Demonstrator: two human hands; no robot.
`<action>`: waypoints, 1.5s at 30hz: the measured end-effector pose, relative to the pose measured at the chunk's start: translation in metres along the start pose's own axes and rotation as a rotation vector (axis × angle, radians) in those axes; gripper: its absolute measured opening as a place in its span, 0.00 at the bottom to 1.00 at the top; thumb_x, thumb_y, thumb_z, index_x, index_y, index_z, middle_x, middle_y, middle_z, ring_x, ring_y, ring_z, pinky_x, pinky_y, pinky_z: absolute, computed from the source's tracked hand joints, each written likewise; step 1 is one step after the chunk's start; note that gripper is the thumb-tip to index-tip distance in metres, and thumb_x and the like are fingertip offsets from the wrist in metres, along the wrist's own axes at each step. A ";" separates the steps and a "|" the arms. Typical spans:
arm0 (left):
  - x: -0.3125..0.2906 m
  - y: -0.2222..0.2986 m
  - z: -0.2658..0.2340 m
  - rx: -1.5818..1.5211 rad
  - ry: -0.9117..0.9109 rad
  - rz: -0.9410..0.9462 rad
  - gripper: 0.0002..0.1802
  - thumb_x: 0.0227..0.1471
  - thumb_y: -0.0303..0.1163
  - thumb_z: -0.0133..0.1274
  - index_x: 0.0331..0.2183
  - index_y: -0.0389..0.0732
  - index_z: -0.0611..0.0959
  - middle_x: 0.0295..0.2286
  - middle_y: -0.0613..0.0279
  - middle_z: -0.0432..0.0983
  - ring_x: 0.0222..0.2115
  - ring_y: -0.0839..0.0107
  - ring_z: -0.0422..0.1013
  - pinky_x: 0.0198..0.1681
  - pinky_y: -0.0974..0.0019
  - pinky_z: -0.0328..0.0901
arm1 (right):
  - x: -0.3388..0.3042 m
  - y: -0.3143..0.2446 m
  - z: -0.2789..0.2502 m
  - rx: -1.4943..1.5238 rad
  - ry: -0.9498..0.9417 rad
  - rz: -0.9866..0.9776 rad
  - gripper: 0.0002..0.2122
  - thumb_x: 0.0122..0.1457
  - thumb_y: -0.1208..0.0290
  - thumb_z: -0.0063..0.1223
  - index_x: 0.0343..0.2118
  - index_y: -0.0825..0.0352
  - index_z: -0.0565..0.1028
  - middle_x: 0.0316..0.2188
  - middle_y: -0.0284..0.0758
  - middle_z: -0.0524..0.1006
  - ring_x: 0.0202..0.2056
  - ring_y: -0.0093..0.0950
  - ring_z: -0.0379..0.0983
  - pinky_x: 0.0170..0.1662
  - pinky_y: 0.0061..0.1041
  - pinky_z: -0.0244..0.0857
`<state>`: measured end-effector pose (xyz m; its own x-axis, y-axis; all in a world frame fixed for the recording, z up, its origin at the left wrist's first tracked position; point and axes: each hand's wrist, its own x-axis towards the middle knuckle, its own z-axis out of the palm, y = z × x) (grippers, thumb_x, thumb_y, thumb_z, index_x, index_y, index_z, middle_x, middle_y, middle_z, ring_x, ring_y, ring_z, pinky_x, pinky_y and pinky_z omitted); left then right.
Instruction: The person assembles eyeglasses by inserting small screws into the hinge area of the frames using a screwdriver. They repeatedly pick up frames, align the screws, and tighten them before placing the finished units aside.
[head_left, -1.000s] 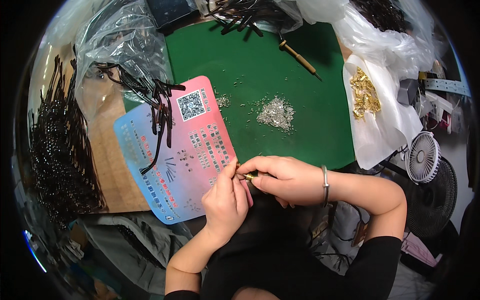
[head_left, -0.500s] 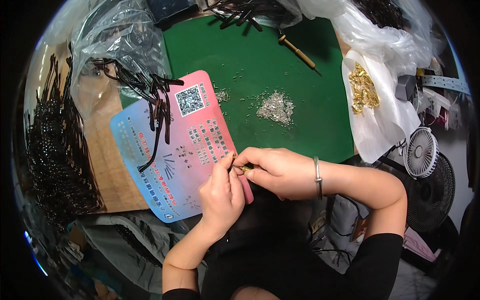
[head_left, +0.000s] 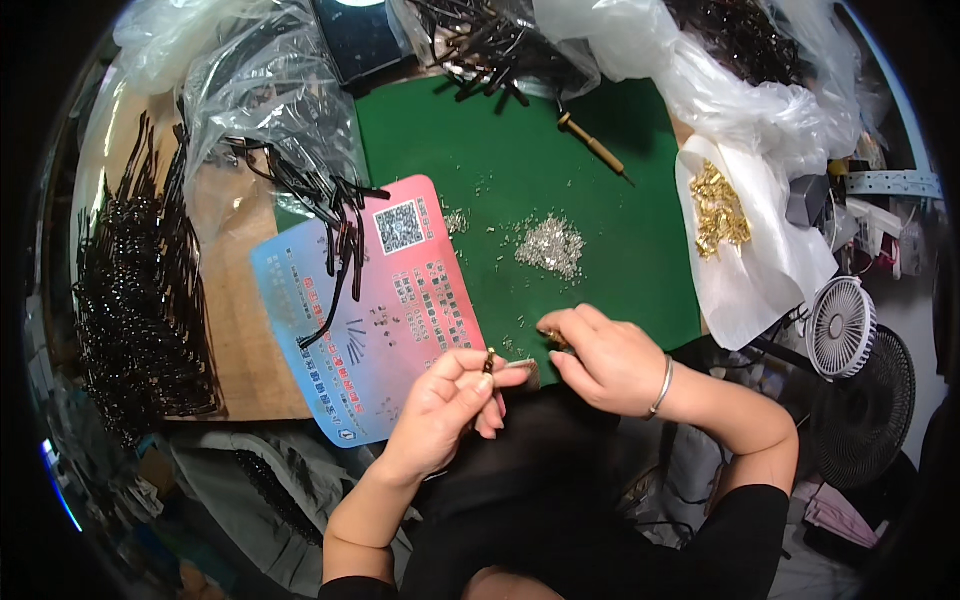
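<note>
My left hand (head_left: 437, 415) is closed on a slim dark glasses temple with a gold-coloured end (head_left: 489, 362), pinched between thumb and fingers. Most of the temple's length is hidden or hard to make out. To its right, my right hand (head_left: 607, 362) is curled over the green mat's near edge, around a brass-coloured screwdriver (head_left: 556, 341) largely covered by the fingers. The two hands are apart. Tiny silver screws (head_left: 550, 247) lie heaped beyond my right hand, with a few scattered bits closer to it.
A pink-and-blue printed mat (head_left: 290, 262) lies left on the green mat (head_left: 630, 230), bearing several dark temples (head_left: 345, 250). More temples (head_left: 140, 290) crowd the far left. A second screwdriver (head_left: 596, 143) lies at the back. Gold-coloured hinges (head_left: 720, 210) rest on white paper, near a fan (head_left: 840, 328).
My hands have come apart: the right one moved right, taking the brass-coloured screwdriver away from the left. My left hand has turned, showing the temple's gold-coloured end. The whole view has shifted slightly.
</note>
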<state>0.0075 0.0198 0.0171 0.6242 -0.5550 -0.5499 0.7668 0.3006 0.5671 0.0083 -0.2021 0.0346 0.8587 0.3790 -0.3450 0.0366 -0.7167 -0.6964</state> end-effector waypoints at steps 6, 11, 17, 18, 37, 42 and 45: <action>-0.001 -0.002 0.005 0.027 -0.077 -0.064 0.12 0.57 0.30 0.43 0.42 0.35 0.69 0.33 0.54 0.75 0.22 0.78 0.68 0.27 0.76 0.64 | 0.026 -0.019 -0.008 0.383 0.026 -0.159 0.14 0.51 0.62 0.53 0.29 0.70 0.71 0.24 0.43 0.74 0.27 0.39 0.72 0.30 0.31 0.66; 0.003 -0.006 0.002 0.004 -0.110 -0.053 0.10 0.57 0.30 0.44 0.40 0.36 0.71 0.29 0.57 0.75 0.19 0.80 0.64 0.23 0.79 0.61 | 0.032 -0.013 -0.010 0.388 -0.028 -0.209 0.09 0.50 0.69 0.55 0.26 0.70 0.72 0.23 0.37 0.73 0.25 0.30 0.72 0.28 0.25 0.65; 0.002 0.001 0.005 0.211 -0.077 -0.057 0.06 0.57 0.27 0.44 0.36 0.36 0.71 0.27 0.59 0.75 0.20 0.83 0.63 0.22 0.80 0.60 | 0.031 -0.011 -0.008 0.407 -0.048 -0.239 0.13 0.50 0.63 0.54 0.25 0.70 0.72 0.23 0.41 0.72 0.26 0.37 0.72 0.29 0.29 0.66; 0.003 0.002 0.006 0.243 -0.084 -0.046 0.05 0.57 0.27 0.44 0.35 0.36 0.71 0.27 0.59 0.75 0.20 0.83 0.64 0.22 0.80 0.60 | 0.029 -0.009 -0.010 0.409 -0.067 -0.248 0.13 0.51 0.62 0.54 0.27 0.70 0.72 0.24 0.41 0.73 0.27 0.37 0.72 0.31 0.29 0.66; 0.199 0.124 0.020 1.715 0.597 0.924 0.11 0.46 0.33 0.54 0.28 0.37 0.72 0.28 0.51 0.70 0.28 0.51 0.69 0.29 0.55 0.63 | 0.006 0.041 0.001 0.258 0.132 -0.200 0.13 0.51 0.62 0.55 0.32 0.68 0.72 0.26 0.39 0.74 0.26 0.33 0.73 0.30 0.27 0.67; 0.147 0.121 0.020 1.514 0.415 0.806 0.12 0.45 0.34 0.54 0.30 0.36 0.74 0.21 0.52 0.74 0.24 0.56 0.72 0.29 0.61 0.66 | 0.002 0.038 -0.002 0.283 0.157 -0.204 0.13 0.53 0.61 0.53 0.33 0.68 0.71 0.28 0.40 0.74 0.31 0.36 0.73 0.34 0.28 0.67; 0.101 0.123 0.034 1.093 0.285 0.731 0.14 0.47 0.25 0.51 0.39 0.37 0.72 0.16 0.70 0.59 0.18 0.82 0.55 0.21 0.75 0.54 | -0.003 0.035 -0.012 0.434 0.044 -0.235 0.13 0.51 0.65 0.55 0.34 0.67 0.71 0.30 0.38 0.74 0.30 0.33 0.73 0.33 0.28 0.68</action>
<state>0.1597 -0.0255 0.0526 0.9475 -0.3149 0.0549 -0.1807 -0.3861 0.9046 0.0126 -0.2353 0.0191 0.8740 0.4691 -0.1271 0.0233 -0.3016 -0.9532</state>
